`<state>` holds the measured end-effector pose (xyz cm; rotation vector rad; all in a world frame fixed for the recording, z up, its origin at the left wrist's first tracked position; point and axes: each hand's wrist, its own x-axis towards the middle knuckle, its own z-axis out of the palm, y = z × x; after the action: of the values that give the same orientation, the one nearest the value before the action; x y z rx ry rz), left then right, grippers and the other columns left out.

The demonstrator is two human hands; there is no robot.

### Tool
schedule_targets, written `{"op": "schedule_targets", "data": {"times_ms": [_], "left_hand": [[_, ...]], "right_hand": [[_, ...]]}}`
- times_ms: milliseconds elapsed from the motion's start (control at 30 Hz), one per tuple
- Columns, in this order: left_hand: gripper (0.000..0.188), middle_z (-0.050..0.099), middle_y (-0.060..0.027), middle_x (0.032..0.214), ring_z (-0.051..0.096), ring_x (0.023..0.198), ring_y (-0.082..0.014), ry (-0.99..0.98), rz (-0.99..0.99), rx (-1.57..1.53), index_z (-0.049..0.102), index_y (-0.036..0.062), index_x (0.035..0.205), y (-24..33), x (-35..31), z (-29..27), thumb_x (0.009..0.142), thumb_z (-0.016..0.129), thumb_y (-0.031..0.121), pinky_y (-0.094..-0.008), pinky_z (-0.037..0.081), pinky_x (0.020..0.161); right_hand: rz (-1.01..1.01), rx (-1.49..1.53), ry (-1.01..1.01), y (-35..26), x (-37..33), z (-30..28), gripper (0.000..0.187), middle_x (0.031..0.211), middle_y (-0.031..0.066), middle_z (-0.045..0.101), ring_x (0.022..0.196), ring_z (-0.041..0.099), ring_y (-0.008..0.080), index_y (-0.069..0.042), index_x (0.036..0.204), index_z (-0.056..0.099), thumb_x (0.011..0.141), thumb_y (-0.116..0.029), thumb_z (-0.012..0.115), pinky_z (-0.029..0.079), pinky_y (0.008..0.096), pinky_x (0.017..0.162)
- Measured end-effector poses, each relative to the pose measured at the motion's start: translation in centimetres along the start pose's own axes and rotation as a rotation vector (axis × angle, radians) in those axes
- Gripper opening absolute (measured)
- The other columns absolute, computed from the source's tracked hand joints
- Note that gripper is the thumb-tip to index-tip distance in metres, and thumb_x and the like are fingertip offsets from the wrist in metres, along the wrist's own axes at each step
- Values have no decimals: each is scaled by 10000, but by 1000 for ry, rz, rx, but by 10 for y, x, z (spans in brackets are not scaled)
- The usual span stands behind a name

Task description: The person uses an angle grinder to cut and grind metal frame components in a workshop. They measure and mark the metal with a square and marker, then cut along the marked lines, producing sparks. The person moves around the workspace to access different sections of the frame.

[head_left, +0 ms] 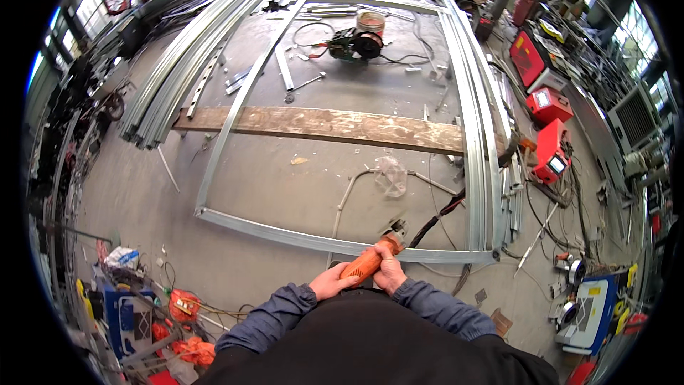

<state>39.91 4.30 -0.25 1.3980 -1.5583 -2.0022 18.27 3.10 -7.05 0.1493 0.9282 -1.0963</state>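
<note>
Both hands are wrapped round an orange angle grinder point(365, 265) close in front of my body. My left hand point(332, 281) grips the rear of its orange body. Nearer its head, my right hand point(388, 271) holds the front part. The grinder's metal head points away from me, over the near bar of a galvanized steel frame point(278, 234); its disc is blurred, and I cannot tell whether it touches the bar. A dark cable point(436, 219) runs beside the grinder toward the frame's right side.
A wooden plank point(342, 125) lies across under the frame. Steel profiles are stacked on the left point(192, 57). A wire-spool machine point(356, 44) stands beyond the plank. Red machines point(551, 151) line the right; blue-and-white welders point(595, 310) stand near right and left. Hoses and cables cross the floor.
</note>
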Motion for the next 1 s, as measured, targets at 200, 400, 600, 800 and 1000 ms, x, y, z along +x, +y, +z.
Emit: {"op": "schedule_targets", "data": {"times_ms": [200, 400, 600, 800, 1000], "left_hand": [[624, 687, -149, 1270, 658, 1155, -224, 24, 48, 96, 515, 23, 1470, -18, 5, 10, 1021, 680, 424, -382, 509, 1010], [637, 686, -173, 1263, 658, 1180, -250, 96, 36, 120, 510, 25, 1471, -7, -20, -2, 1012, 691, 429, -391, 505, 1015], [640, 687, -143, 1255, 654, 1150, -193, 119, 17, 0, 502, 16, 1475, -22, -37, -39, 1010, 703, 407, -362, 511, 1001], [653, 687, -156, 1263, 660, 1153, -216, 114, 83, 10, 498, 16, 1481, -35, -58, -124, 1004, 700, 413, -367, 507, 1006], [692, 687, -188, 1278, 666, 1192, -292, 172, 150, 84, 499, 4, 1467, -94, -120, -262, 972, 729, 429, -396, 505, 1023]], "right_hand": [[25, 40, 2, -1, 0, -13, 284, 1068, 124, 662, 1090, 645, 312, -53, 1142, 579, 941, -191, 725, 513, 521, 1069], [43, 5, -47, 17, 6, 0, 276, 1108, 133, 660, 1122, 635, 310, -57, 1129, 581, 949, -211, 723, 501, 516, 1089], [87, -71, -63, 36, 14, 48, 337, 1133, 143, 664, 1121, 635, 315, -4, 1158, 601, 956, -239, 733, 485, 500, 1104], [6, -143, -64, 82, 49, 111, 353, 1129, 140, 667, 1125, 637, 314, -19, 1157, 602, 934, -253, 744, 488, 509, 1105], [-4, -186, -84, 203, 91, 210, 401, 1114, 132, 666, 1103, 642, 305, -16, 1159, 608, 889, -264, 773, 508, 498, 1074]]}}
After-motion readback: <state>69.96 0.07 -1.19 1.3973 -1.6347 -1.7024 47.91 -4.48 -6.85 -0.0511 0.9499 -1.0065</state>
